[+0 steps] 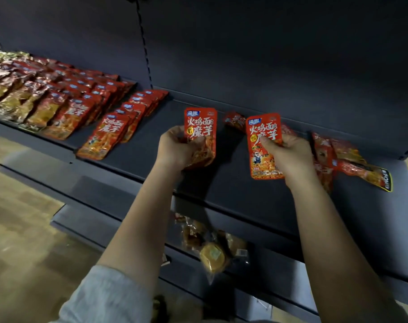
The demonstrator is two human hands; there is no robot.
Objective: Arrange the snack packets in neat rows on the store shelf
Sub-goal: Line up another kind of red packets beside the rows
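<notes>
My left hand [175, 148] grips a red snack packet [201, 127] upright above the dark shelf [233, 192]. To its right, my right hand [289, 157] holds a second red packet [263, 134] of the same kind, face up. Neat overlapping rows of red packets [119, 127] lie on the shelf's left part. A loose heap of red packets [345, 159] lies behind and to the right of my right hand. One more loose packet [235, 121] rests between the two held ones, near the back panel.
More rows of red and brown packets [35, 96] fill the far left of the shelf. On the lower shelf, clear-wrapped yellow and brown snacks [212, 248] lie loose. A slotted upright [143, 43] runs up the dark back panel. Wooden floor [18, 229] shows at lower left.
</notes>
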